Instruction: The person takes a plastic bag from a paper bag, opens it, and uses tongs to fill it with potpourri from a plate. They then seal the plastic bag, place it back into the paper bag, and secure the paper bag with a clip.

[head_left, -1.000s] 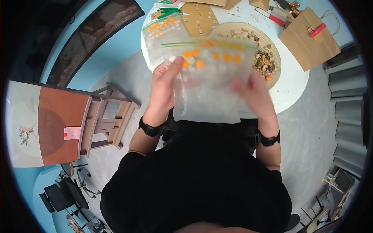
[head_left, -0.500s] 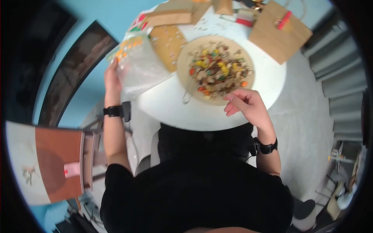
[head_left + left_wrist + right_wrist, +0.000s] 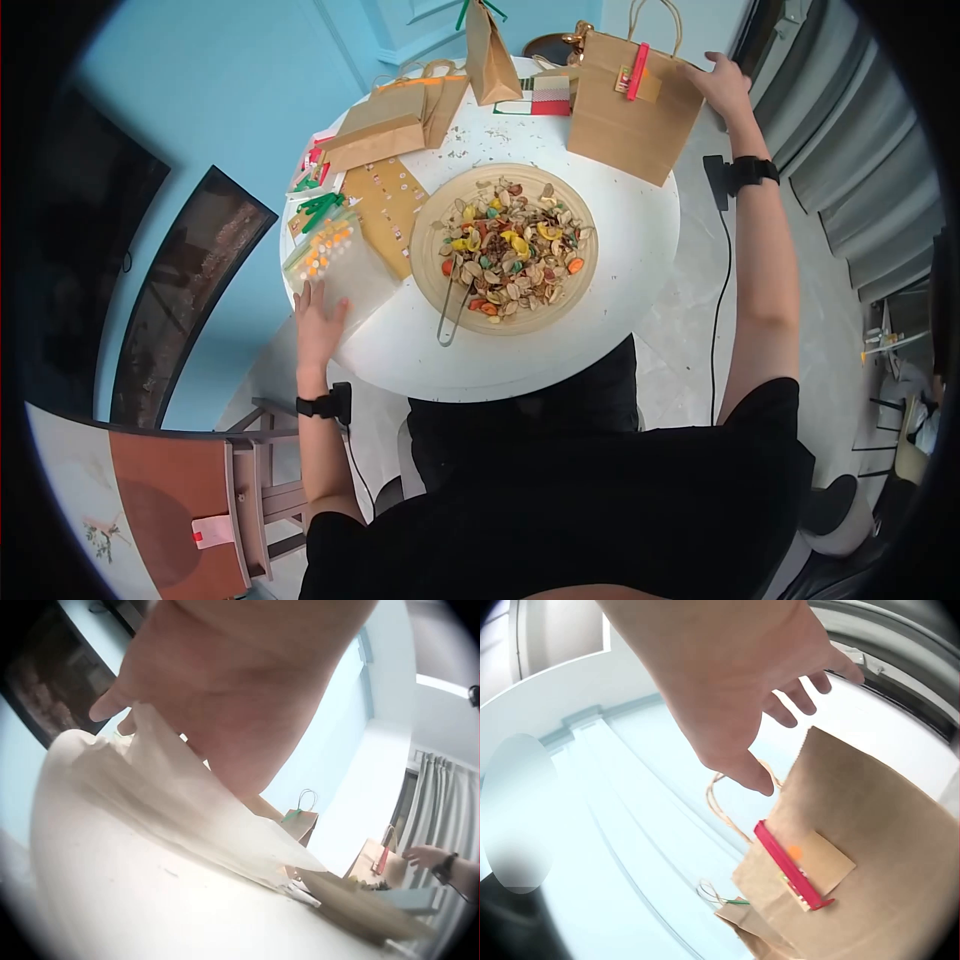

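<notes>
My left hand (image 3: 318, 325) rests with spread fingers at the near edge of a zip bag (image 3: 352, 280) printed with orange and white dots, lying at the table's left. In the left wrist view the translucent bag (image 3: 180, 795) bunches up beneath the palm. My right hand (image 3: 724, 85) is stretched out to the top right corner of a brown paper bag (image 3: 628, 120), which has a twisted handle and a red clip (image 3: 637, 72). In the right wrist view, the fingers of that hand (image 3: 742, 697) are spread, the thumb close to the bag's upper edge, with nothing held.
A round wooden plate (image 3: 425, 225) of mixed dried flowers and pods sits mid-table, metal tongs (image 3: 448, 325) on its near rim. Farther back are more paper bags (image 3: 375, 140), a standing one (image 3: 490, 65), green clips (image 3: 322, 208) and a sticker sheet (image 3: 385, 200).
The zip bag, first held up in both hands, was carried left by the left hand and now lies on the table. My right hand has moved from beside the plate to the clipped paper bag.
</notes>
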